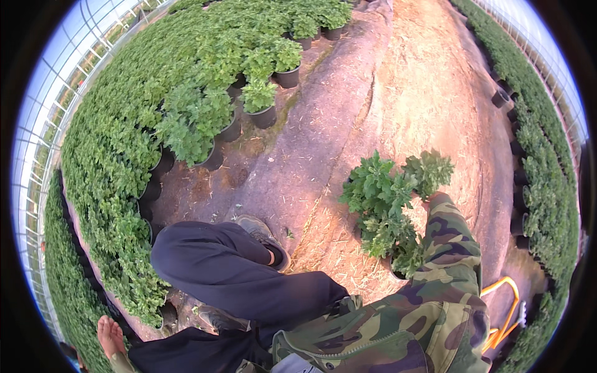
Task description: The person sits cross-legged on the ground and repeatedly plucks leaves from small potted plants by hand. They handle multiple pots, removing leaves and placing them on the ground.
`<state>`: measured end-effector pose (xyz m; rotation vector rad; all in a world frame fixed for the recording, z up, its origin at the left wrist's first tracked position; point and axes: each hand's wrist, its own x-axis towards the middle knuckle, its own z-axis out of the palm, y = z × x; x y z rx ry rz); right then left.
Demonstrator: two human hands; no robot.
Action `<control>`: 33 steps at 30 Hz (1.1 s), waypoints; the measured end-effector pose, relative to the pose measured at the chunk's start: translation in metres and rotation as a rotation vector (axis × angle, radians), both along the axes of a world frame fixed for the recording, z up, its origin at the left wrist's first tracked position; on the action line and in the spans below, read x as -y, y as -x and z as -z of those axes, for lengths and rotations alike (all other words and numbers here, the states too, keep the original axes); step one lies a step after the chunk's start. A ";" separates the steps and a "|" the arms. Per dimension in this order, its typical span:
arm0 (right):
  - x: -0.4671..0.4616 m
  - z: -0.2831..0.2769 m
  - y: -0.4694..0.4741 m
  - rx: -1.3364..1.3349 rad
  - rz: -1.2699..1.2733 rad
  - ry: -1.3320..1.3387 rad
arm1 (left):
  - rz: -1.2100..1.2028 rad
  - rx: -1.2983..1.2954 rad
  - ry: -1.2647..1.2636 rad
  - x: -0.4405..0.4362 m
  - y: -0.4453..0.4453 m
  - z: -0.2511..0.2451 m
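My right hand (434,197), at the end of a camouflage sleeve, reaches to a leafy green potted plant (428,172) on the straw-strewn path. Foliage hides most of the fingers, so its grip cannot be made out. Close beside it stand more leafy plants (375,184), and another (405,256) nearer my body shows the rim of its pot. My left hand (112,335) is at the lower left, away from the pots, palm showing and fingers extended, with nothing in it.
A dense block of potted plants (196,60) fills the left, its black pots (263,117) edging the path. Another row (550,163) lines the right. An orange tubular frame (503,284) lies at lower right. My shoe (263,238) stands on the ground fabric (308,135).
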<state>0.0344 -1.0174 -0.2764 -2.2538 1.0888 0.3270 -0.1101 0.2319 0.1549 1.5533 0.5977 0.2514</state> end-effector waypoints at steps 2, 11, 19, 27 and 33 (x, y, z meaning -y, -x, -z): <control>0.042 -0.035 -0.024 -0.083 0.392 0.234 | 0.042 0.007 -0.106 0.044 -0.023 -0.018; -0.059 -0.287 -0.233 0.895 0.086 -0.111 | 0.328 -0.111 -0.136 0.169 -0.161 -0.013; -0.430 -0.247 -0.383 0.475 -0.357 -0.638 | 0.809 -0.402 -0.565 0.193 -0.211 0.022; -0.673 -0.079 -0.466 0.096 -0.369 -0.930 | 0.825 -0.422 -0.718 0.199 -0.216 0.010; -0.761 -0.025 -0.508 0.054 -0.200 -1.054 | 0.837 -0.525 -0.820 0.193 -0.221 0.003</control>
